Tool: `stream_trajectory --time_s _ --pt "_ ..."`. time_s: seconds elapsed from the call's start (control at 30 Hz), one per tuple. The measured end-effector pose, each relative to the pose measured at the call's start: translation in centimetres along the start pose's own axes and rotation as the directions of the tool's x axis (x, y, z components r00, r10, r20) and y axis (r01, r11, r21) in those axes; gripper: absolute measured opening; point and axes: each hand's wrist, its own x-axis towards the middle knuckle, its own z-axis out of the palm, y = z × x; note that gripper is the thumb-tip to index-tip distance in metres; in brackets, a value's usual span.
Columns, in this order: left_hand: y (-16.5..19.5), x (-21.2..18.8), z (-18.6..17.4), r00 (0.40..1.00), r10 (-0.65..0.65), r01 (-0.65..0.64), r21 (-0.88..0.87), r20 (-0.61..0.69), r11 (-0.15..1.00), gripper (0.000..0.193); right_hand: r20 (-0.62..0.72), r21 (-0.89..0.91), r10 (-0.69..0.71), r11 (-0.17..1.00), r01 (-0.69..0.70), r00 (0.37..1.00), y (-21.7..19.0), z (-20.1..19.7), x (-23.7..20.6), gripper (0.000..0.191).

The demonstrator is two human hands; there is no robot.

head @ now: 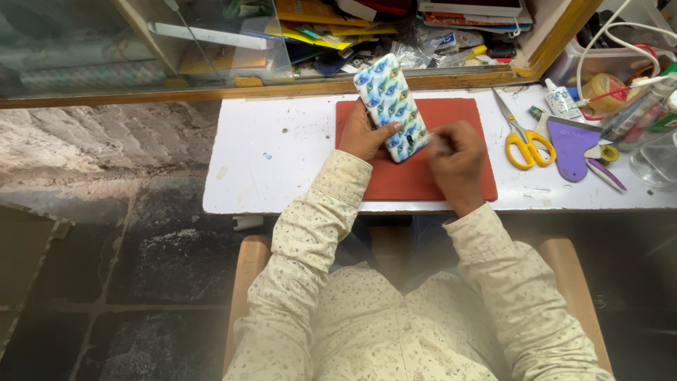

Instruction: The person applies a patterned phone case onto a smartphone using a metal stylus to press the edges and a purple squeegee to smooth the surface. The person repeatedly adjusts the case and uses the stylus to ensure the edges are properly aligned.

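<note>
Phone (390,106), patterned blue-and-white back up, sat frame centre: left hand (363,134) fingers gripped its left edge, right hand (457,159) fingers pinched closed at its lower end, on what I couldn't tell. Under both, red mat (409,180) on white desk (282,155). Yellow scissors (525,144) lay right of mat.

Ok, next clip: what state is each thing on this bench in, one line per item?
Phone: patterned back up, tilted, gripped by left hand.
Right hand: closed by the phone's lower end; what it pinches is blurred.
Red mat: flat under both hands.
Scissors: lying flat, blades closed, untouched.
Purple scraper: lying flat, untouched.
Tape roll: resting in the tray.
</note>
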Motion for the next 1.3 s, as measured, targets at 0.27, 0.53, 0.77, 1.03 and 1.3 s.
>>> stream_trajectory --time_s 0.27,0.53,0.77,1.03,1.3 --pt "-0.4 -0.1 -0.4 1.000 -0.020 0.021 0.044 -0.020 0.999 0.061 -0.095 0.053 0.231 0.972 -0.227 0.968 0.4 -0.1 0.1 0.010" --pt "-0.5 0.0 -0.3 1.000 -0.022 0.023 0.016 -0.010 1.000 0.060 0.118 -0.384 -0.093 0.914 0.132 0.989 -2.6 0.6 -0.3 0.014" --pt "0.1 -0.2 0.2 0.999 -0.029 0.029 0.032 -0.019 0.999 0.059 0.173 -0.463 -0.134 0.864 0.200 0.976 -2.6 0.8 -0.5 0.008" --pt "0.5 -0.3 0.3 1.000 -0.012 0.012 0.037 -0.002 0.999 0.062 0.204 -0.465 -0.175 0.848 0.253 0.963 -2.2 1.0 -0.1 0.008" --pt "0.0 -0.4 0.2 0.999 -0.034 0.034 0.009 -0.015 0.999 0.061 0.205 -0.309 -0.127 0.933 0.187 0.971 -1.9 0.8 0.0 0.009"
